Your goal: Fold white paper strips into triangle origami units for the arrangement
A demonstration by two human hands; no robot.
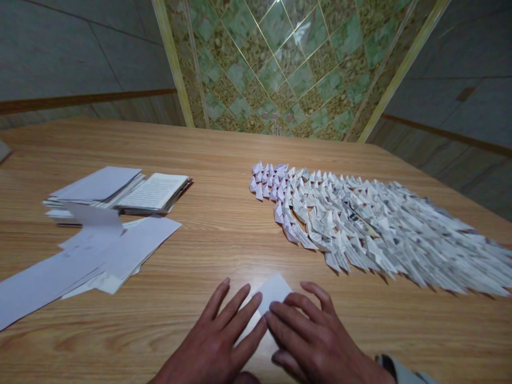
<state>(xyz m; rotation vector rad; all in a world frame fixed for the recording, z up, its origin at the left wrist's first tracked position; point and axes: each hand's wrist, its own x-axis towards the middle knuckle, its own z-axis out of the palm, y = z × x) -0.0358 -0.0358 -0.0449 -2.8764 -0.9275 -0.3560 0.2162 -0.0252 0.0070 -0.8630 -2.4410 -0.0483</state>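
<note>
A small white sheet of paper point(276, 288) lies on the wooden table close in front of me, with one corner pointing away. My left hand point(220, 336) rests over its left side, fingers stretched out and spread. From the other side my right hand point(314, 330) presses on the paper, its fingers bent slightly and apart, the fingertips touching the sheet near its middle. Both thumbs are low in the frame, and the left one is mostly hidden. The near part of the paper is covered by the hands.
Many folded paper boats point(360, 229) stand in packed rows across the right, with lilac ones point(268, 178) at their left end. Stacks of paper point(156, 189) and loose strips of paper point(92, 256) lie on the left. Beyond the wooden table point(216, 240) rises a tiled wall panel point(280, 69).
</note>
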